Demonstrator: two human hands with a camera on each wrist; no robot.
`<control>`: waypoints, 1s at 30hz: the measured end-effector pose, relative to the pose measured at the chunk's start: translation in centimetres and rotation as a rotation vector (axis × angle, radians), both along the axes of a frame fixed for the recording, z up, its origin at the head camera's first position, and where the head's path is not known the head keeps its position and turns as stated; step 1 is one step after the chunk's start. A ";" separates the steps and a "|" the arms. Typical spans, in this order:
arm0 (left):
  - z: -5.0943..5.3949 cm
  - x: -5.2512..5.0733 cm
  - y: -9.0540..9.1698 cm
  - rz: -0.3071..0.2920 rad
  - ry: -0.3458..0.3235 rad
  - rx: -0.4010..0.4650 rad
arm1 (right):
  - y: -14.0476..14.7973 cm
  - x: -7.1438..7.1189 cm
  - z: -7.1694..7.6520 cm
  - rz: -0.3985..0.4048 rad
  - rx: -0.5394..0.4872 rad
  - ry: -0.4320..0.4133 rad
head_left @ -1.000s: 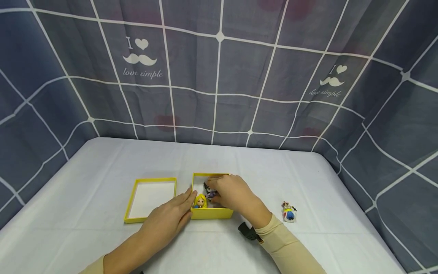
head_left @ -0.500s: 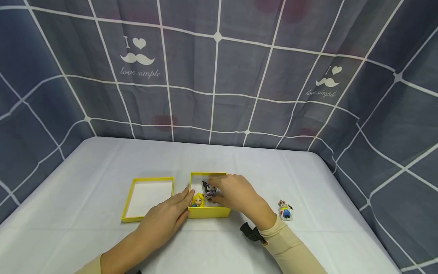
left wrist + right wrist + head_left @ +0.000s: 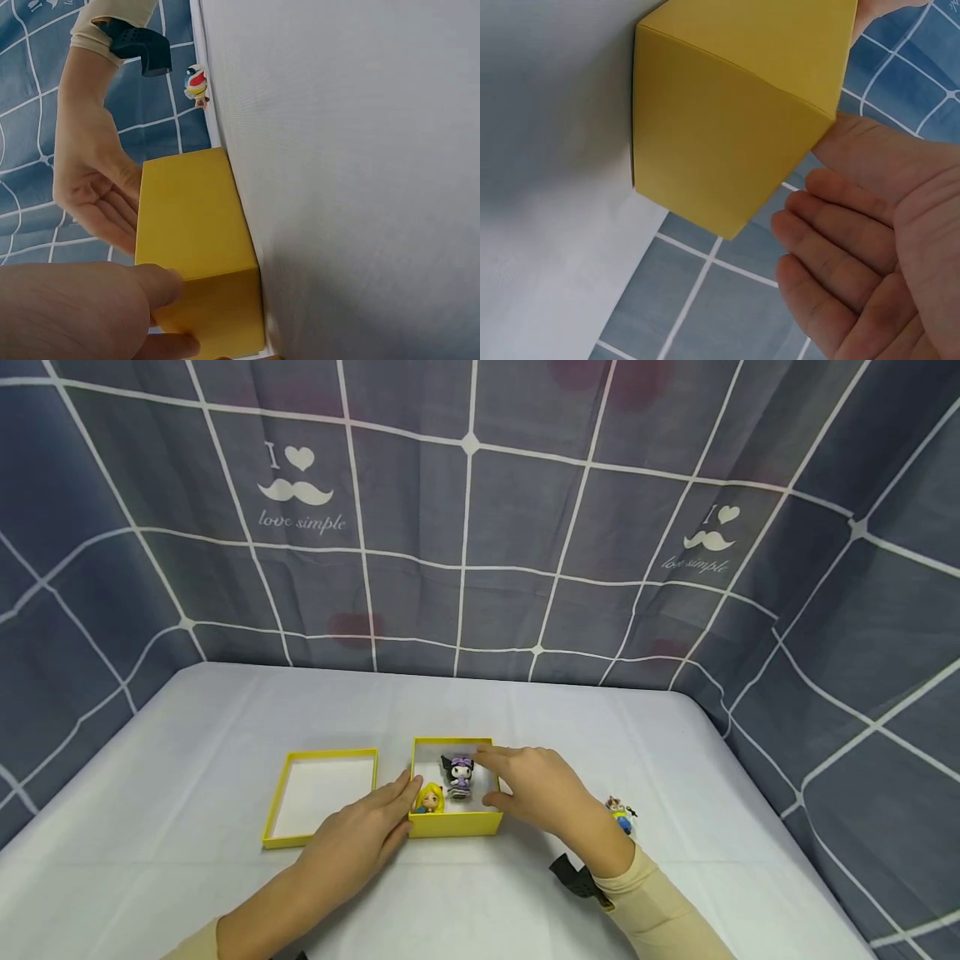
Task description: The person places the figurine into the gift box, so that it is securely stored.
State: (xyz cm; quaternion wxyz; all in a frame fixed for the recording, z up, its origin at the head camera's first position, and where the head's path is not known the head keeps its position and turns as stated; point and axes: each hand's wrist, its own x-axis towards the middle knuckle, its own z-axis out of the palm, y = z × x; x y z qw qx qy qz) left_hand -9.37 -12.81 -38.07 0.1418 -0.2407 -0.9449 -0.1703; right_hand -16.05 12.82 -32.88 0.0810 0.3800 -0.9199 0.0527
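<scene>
A yellow box point(image 3: 453, 825) without a cover stands on the white table. Inside it lie a black-and-purple figurine point(image 3: 459, 777) and, in the near left corner, a yellow-haired figurine point(image 3: 430, 798). My left hand point(image 3: 360, 831) rests with extended fingers against the box's left side; its thumb touches the yellow wall point(image 3: 196, 217) in the left wrist view. Over the right rim is my right hand point(image 3: 540, 789), holding nothing, its fingers loosely bent in the right wrist view. Its thumb is at the box's edge point(image 3: 829, 124). The box walls hide both figurines from the wrist views.
Left of the box lies a shallow yellow-rimmed lid point(image 3: 322, 793), white inside. A third small figurine point(image 3: 621, 817), blue and yellow, is on the table beyond my right forearm. A dark grid-patterned curtain point(image 3: 405, 602) encloses the table's back and sides.
My right hand has let go of the black-and-purple figurine and drawn back rightward to the box's rim. That figurine now shows fully in the box. My left hand keeps its place.
</scene>
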 end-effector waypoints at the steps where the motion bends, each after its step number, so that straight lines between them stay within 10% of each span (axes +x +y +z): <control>1: 0.0 0.0 0.0 -0.001 0.003 0.000 | 0.2 0.1 0.0 0.005 -0.006 0.008; 30: -0.1 0.0 -0.2 -0.011 0.000 -0.006 | 7.1 1.9 -1.0 -0.090 -0.118 0.043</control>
